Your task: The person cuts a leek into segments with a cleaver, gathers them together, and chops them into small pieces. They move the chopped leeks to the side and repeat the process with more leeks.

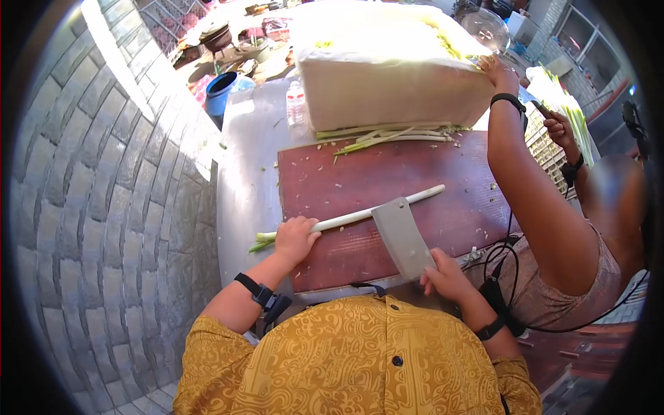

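A long green onion lies slantwise across the dark red board, its white end pointing to the upper right. My left hand is closed around its green end, near the board's left edge. In my right hand is a cleaver, gripped at the near end. The blade's far end overlaps the onion toward its white part; whether it touches cannot be made out. The cleaver's handle is mostly hidden by my fingers.
Behind the board stand a large white foam box and several onion stalks. A plastic bottle and a blue bucket are at left. On the right, a person reaches one hand to the box and holds a knife.
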The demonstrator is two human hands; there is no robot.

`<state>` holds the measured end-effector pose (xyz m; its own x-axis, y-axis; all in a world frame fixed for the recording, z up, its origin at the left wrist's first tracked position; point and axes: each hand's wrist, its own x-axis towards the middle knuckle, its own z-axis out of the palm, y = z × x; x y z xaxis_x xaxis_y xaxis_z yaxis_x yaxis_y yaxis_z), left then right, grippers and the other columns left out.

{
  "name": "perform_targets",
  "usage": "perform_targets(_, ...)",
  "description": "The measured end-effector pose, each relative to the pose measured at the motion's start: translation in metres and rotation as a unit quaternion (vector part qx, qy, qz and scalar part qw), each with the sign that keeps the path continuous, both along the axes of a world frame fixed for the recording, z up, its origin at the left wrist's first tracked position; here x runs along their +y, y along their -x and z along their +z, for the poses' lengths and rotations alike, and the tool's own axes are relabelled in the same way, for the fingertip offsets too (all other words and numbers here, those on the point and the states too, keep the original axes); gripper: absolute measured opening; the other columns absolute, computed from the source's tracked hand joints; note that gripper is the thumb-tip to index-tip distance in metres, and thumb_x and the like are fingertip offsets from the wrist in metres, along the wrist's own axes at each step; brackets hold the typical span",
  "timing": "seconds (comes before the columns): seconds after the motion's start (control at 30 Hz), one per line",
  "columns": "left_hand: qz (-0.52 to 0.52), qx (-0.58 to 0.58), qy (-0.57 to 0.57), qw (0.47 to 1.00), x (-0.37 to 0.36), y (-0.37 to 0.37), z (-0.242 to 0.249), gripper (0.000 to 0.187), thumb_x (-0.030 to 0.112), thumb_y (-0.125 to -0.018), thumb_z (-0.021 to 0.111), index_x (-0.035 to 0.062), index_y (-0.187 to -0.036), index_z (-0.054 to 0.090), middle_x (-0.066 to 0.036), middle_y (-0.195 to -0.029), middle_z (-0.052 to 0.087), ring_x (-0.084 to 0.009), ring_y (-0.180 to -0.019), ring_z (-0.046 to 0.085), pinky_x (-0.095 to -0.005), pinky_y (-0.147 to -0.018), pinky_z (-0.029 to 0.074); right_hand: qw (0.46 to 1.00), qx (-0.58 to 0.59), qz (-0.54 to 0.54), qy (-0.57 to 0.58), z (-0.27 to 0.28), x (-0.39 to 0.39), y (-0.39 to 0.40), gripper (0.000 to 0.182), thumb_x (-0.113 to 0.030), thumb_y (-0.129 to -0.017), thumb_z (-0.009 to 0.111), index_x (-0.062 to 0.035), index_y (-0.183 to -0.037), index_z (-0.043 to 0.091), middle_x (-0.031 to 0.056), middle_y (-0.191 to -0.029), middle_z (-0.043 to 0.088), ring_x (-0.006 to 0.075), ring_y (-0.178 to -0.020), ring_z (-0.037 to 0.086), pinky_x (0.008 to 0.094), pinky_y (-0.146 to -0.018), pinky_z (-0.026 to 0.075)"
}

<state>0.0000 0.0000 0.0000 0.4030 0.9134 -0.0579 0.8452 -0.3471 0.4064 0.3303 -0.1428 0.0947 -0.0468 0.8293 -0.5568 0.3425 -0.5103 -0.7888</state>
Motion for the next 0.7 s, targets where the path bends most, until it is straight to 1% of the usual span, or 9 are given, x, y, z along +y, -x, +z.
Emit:
perform_targets(0.07,-0.007,-0.027,-0.059,0.998,-0.009,-0.008,-0.004,0.035,0.021,-0.071,0.073,0.0152,-0.105,0.066,-0.003,-0.104,0.061,-0.0252,-0.102,0.055,-0.0414,-0.083,0.044,0.997,-0.064,0.018,-0.033,0.012,0.008,0.005,0.022,-0.012,-0.088,0.055,-0.0026,-0.105,0.047,0.0221,-0.08,0.066,0.0346,-0.066,0.066,0.0479,-0.06,0.05)
perform_targets(0.1,-0.016,-0.044,-0.083,0.995,-0.04,0.01,-0.005,0.035,0.021,-0.071,0.073,0.0152,-0.105,0.066,-0.002,-0.103,0.06,-0.0248,-0.101,0.055,-0.0408,-0.082,0.045,0.991,-0.11,0.041,-0.067,0.004,-0.016,0.025,0.022,-0.011,-0.087,0.054,-0.002,-0.106,0.046,0.0235,-0.078,0.064,0.0376,-0.065,0.064,0.0495,-0.06,0.05)
perform_targets(0.17,-0.031,-0.08,-0.197,0.977,-0.026,0.005,-0.002,0.035,0.021,-0.07,0.073,0.015,-0.104,0.066,-0.002,-0.1,0.06,-0.0241,-0.099,0.055,-0.0397,-0.081,0.045,0.954,-0.204,0.086,-0.202,-0.033,-0.004,0.026,0.024,-0.009,-0.087,0.052,-0.001,-0.108,0.044,0.0265,-0.074,0.062,0.0437,-0.065,0.061,0.0528,-0.06,0.048)
perform_targets(0.27,-0.028,-0.108,-0.189,0.976,-0.025,-0.01,-0.003,0.034,0.02,-0.071,0.072,0.0146,-0.104,0.066,-0.002,-0.099,0.06,-0.024,-0.097,0.055,-0.0387,-0.081,0.045,0.906,-0.31,0.108,-0.267,-0.031,0.001,0.04,0.027,-0.008,-0.086,0.05,-0.0006,-0.111,0.042,0.0281,-0.073,0.06,0.0488,-0.067,0.057,0.0561,-0.062,0.046)
perform_targets(0.37,-0.027,-0.13,-0.192,0.972,-0.022,-0.025,-0.014,0.033,0.02,-0.072,0.072,0.0151,-0.104,0.066,-0.002,-0.097,0.059,-0.024,-0.095,0.055,-0.0388,-0.08,0.045,0.896,-0.35,0.122,-0.245,-0.029,0.002,0.048,0.031,-0.01,-0.087,0.05,-0.0006,-0.114,0.041,0.0265,-0.074,0.061,0.0468,-0.068,0.059,0.0555,-0.062,0.046)
perform_targets(0.47,-0.042,-0.134,-0.174,0.975,-0.02,-0.039,-0.015,0.029,0.019,-0.073,0.071,0.0157,-0.101,0.067,-0.002,-0.091,0.057,-0.024,-0.089,0.055,-0.0384,-0.076,0.046,0.884,-0.385,0.136,-0.228,-0.019,0.004,0.06,0.033,-0.009,-0.086,0.048,0.0005,-0.117,0.041,0.0254,-0.075,0.062,0.0448,-0.068,0.061,0.0544,-0.062,0.047)
perform_targets(0.57,-0.04,-0.143,-0.179,0.973,-0.019,-0.039,-0.023,0.024,0.019,-0.074,0.07,0.0158,-0.098,0.068,-0.003,-0.085,0.055,-0.0241,-0.083,0.054,-0.0375,-0.072,0.046,0.865,-0.421,0.164,-0.219,-0.018,0.004,0.066,0.04,-0.007,-0.085,0.046,0.0021,-0.123,0.04,0.0251,-0.078,0.064,0.0432,-0.069,0.062,0.0531,-0.062,0.049)
perform_targets(0.67,-0.043,-0.152,-0.181,0.971,-0.018,-0.04,-0.023,0.021,0.018,-0.075,0.069,0.0156,-0.095,0.068,-0.003,-0.083,0.054,-0.024,-0.081,0.054,-0.037,-0.069,0.047,0.866,-0.425,0.166,-0.204,-0.013,0.003,0.071,0.045,-0.006,-0.084,0.044,0.0038,-0.128,0.038,0.0258,-0.081,0.064,0.0435,-0.07,0.063,0.0524,-0.063,0.05)
perform_targets(0.7,-0.042,-0.153,-0.18,0.971,-0.019,-0.04,-0.023,0.02,0.017,-0.075,0.069,0.0156,-0.095,0.068,-0.003,-0.083,0.054,-0.024,-0.081,0.054,-0.0371,-0.069,0.047,0.868,-0.42,0.157,-0.213,-0.014,0.001,0.072,0.045,-0.006,-0.084,0.045,0.0035,-0.128,0.038,0.0263,-0.079,0.064,0.0444,-0.069,0.062,0.0533,-0.063,0.049)
